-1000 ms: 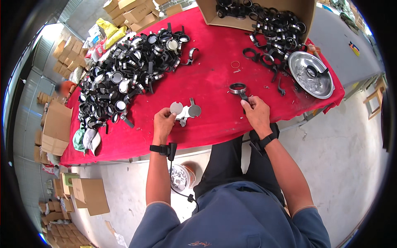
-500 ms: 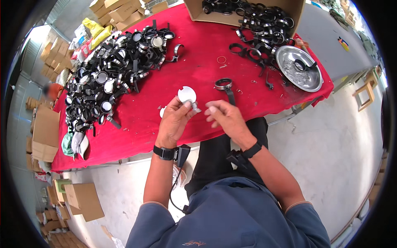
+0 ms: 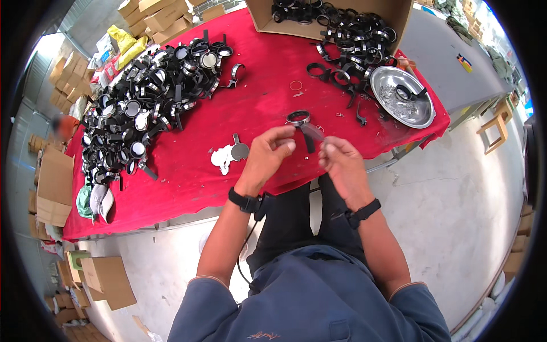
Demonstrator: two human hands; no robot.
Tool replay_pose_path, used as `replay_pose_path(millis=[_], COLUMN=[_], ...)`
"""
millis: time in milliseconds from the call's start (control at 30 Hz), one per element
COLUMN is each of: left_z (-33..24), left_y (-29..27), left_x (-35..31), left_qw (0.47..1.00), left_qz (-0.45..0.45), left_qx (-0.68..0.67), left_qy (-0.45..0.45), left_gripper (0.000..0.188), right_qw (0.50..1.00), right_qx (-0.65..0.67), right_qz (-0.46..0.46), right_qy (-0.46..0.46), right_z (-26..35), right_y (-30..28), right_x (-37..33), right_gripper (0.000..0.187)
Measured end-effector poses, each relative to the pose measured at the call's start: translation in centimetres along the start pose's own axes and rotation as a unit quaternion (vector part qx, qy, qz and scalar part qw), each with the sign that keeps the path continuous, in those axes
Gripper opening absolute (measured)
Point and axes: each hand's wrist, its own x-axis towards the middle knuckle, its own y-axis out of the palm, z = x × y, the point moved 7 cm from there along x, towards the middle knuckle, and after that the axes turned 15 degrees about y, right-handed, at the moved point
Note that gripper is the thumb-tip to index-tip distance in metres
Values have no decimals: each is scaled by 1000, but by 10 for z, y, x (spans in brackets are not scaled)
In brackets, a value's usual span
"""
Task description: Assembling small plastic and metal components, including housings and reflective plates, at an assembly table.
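A thin greyish strip (image 3: 313,133), blurred, sits pinched at one end in the fingertips of my right hand (image 3: 348,174). My left hand (image 3: 266,159) is at the strip's other side, thumb and fingers apart, and I see nothing between them. Just beyond both hands a black-and-silver ring with a black handle (image 3: 298,118) lies on the red cloth, the strip passing partly over its handle. Left of my left hand lie white flat discs (image 3: 222,159) and a grey disc with a small tab (image 3: 240,151).
A big heap of black-and-silver rings (image 3: 142,102) covers the table's left side. At the far right stand a cardboard box (image 3: 259,17) holding similar rings and a metal bowl (image 3: 421,118) with small metal pieces. A rubber band (image 3: 296,85) lies on the red cloth (image 3: 256,108).
The white disc with a metal tab left my left hand; discs now lie on the cloth. My left hand opened and moved right. My right hand shifted right and now holds a strip.
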Motion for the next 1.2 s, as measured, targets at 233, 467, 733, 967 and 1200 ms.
replay_pose_path(millis=[233, 467, 733, 967, 1200], left_z=[60, 90, 85, 86, 99], left_y=[-26, -2, -6, -3, -11], left_x=[52, 63, 54, 53, 47], left_qw=[991, 999, 993, 993, 988], left_qz=[-14, -17, -95, -97, -124], left_qx=[131, 15, 42, 40, 51], left_qy=[-16, -25, 52, 60, 70], left_gripper=[65, 65, 74, 69, 59], right_qw=[990, 986, 743, 692, 700], right_qx=[-8, -67, -552, -610, -613], right_qz=[-131, -146, -260, -254, -241], right_qy=[-47, -47, -275, -290, -276], right_z=[38, 34, 48, 33, 27], right_y=[-52, -29, 45, 52, 45], right_x=[3, 31, 73, 70, 81], right_gripper=[24, 29, 19, 18, 16])
